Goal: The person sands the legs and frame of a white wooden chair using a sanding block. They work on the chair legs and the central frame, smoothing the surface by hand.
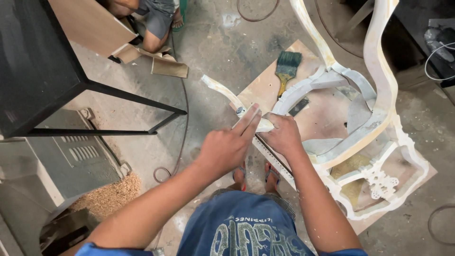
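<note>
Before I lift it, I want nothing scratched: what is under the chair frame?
Under the chair frame lies a flat board, with a paintbrush on it beside the frame. The frame covers part of the board, so anything there is hidden.

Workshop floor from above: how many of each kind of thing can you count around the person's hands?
Chair frame: 1
Paintbrush: 1
Board under the frame: 1
Black table: 1
Sawdust pile: 1
Hands, left hand and right hand: 2
Total: 7

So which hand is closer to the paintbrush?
Right. The right hand sits just below the paintbrush, on the white chair frame; the left hand is farther left.
</note>
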